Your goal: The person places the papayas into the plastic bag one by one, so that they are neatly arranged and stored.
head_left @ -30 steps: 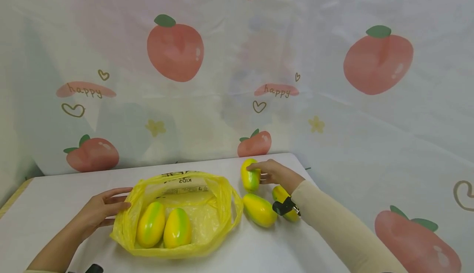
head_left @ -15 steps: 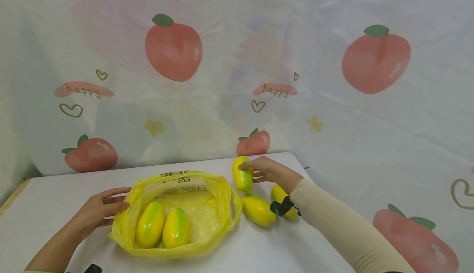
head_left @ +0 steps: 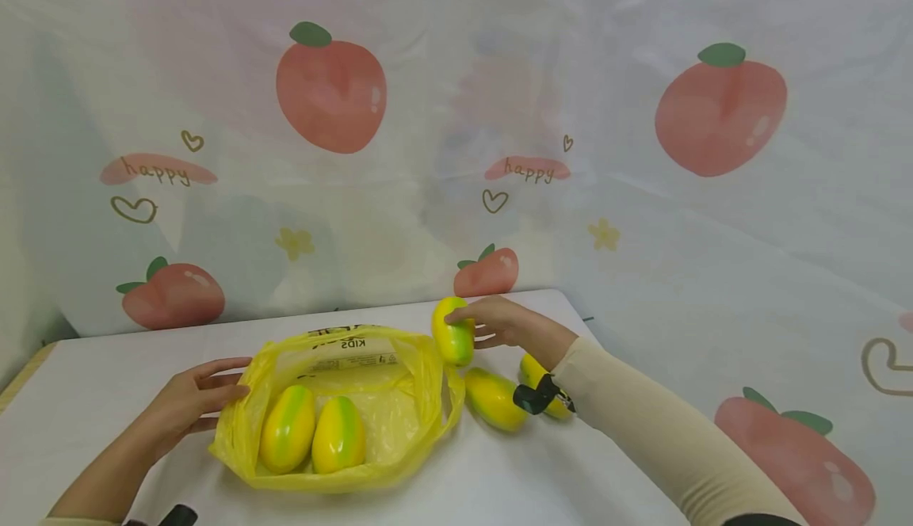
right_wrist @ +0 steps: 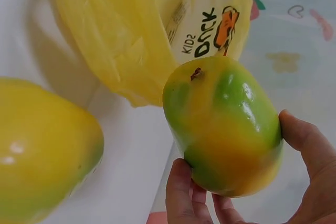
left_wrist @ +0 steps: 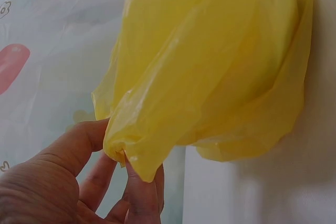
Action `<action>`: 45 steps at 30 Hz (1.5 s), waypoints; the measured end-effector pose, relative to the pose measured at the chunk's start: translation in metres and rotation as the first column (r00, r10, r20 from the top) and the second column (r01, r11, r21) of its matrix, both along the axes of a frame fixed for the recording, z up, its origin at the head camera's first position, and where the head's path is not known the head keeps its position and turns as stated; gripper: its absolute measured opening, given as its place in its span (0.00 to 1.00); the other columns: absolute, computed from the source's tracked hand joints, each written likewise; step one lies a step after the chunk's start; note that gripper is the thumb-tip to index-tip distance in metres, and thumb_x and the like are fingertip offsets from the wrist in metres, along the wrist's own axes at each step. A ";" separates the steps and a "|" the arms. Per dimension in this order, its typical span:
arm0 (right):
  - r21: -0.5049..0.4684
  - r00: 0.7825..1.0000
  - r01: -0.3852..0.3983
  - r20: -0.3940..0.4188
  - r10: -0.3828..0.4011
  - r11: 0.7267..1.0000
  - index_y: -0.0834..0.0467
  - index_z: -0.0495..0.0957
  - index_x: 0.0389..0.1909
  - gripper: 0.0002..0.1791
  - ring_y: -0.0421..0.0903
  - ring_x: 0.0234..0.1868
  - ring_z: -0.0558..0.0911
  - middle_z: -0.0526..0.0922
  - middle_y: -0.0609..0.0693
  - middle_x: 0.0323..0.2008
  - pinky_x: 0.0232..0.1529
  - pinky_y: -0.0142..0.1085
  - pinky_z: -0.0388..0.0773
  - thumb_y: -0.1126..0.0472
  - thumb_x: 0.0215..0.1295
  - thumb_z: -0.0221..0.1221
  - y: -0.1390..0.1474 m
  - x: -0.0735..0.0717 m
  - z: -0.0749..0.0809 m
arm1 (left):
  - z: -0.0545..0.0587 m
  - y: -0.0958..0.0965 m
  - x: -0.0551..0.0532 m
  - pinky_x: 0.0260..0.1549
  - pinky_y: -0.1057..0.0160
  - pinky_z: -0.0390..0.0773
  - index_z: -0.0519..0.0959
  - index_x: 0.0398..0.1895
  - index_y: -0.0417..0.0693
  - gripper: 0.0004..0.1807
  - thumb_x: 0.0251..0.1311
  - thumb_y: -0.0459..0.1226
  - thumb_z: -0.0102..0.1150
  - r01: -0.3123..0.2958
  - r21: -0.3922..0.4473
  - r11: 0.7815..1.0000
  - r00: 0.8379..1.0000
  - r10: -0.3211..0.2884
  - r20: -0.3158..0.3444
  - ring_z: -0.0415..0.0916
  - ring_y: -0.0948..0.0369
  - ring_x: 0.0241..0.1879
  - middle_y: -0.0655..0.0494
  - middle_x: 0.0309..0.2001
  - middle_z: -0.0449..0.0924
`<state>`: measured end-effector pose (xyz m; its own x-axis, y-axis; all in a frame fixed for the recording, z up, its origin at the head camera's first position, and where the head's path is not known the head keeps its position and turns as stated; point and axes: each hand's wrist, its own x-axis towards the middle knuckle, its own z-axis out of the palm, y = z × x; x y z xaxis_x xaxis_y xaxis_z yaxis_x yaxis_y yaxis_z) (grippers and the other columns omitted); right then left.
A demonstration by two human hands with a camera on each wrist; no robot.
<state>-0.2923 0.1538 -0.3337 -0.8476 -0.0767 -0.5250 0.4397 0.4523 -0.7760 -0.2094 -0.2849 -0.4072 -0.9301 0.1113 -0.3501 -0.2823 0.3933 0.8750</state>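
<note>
Your left hand (head_left: 189, 403) pinches the left edge of the yellow bag (head_left: 425, 375) between thumb and fingers. Just right of that hand, one mango (head_left: 288, 429) and a second mango (head_left: 338, 435) lie inside the bag. By its right rim, a third mango (head_left: 452, 334) sits in your right hand (head_left: 499, 324), gripped between thumb and partly curved fingers. A fourth mango (head_left: 494, 401) and a fifth mango (head_left: 535, 369) rest below that hand.

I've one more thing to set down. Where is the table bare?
Bare table: between the yellow bag, loose fruits and right sleeve, and back left, beyond the left grip. Crowded: right of the bag, with those fruits and the right grip holding another fruit.
</note>
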 end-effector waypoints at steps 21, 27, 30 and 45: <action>-0.040 0.996 -0.084 -0.021 0.083 0.996 0.63 0.72 0.61 0.33 0.59 0.63 0.74 0.73 0.57 0.62 0.59 0.48 0.78 0.52 0.59 0.68 -0.031 0.006 0.006 | 0.001 0.002 0.003 0.44 0.56 0.84 0.60 0.73 0.42 0.44 0.59 0.50 0.67 -0.008 0.004 1.000 1.000 0.008 -0.007 0.82 0.60 0.47 0.35 0.67 0.68; -0.043 0.994 -0.108 -0.027 0.107 0.993 0.64 0.71 0.62 0.34 0.59 0.62 0.75 0.76 0.57 0.59 0.58 0.49 0.78 0.52 0.59 0.68 -0.042 0.010 0.008 | 0.001 0.001 0.002 0.44 0.56 0.84 0.60 0.73 0.41 0.43 0.60 0.50 0.66 -0.004 -0.005 1.000 1.000 0.004 -0.015 0.81 0.62 0.46 0.35 0.67 0.68; -0.055 0.992 -0.123 -0.031 0.121 0.991 0.64 0.71 0.63 0.34 0.60 0.62 0.75 0.75 0.58 0.59 0.58 0.49 0.78 0.52 0.59 0.68 -0.049 0.012 0.008 | 0.000 0.001 0.002 0.44 0.56 0.84 0.60 0.73 0.42 0.44 0.59 0.50 0.67 -0.004 -0.003 1.000 1.000 0.004 -0.009 0.81 0.61 0.46 0.35 0.68 0.68; -0.065 0.988 -0.155 -0.030 0.154 0.986 0.65 0.74 0.59 0.33 0.59 0.59 0.77 0.78 0.57 0.57 0.56 0.50 0.79 0.54 0.56 0.70 -0.085 0.022 0.006 | 0.002 0.002 0.003 0.44 0.56 0.84 0.60 0.73 0.42 0.42 0.61 0.49 0.65 0.007 -0.004 1.000 1.000 -0.007 -0.028 0.80 0.62 0.47 0.36 0.68 0.68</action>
<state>-0.2701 0.0686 -0.3275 -0.8354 -0.2417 -0.4936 0.3491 0.4602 -0.8163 -0.2065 -0.2828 -0.4052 -0.9386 0.1166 -0.3248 -0.2552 0.3990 0.8807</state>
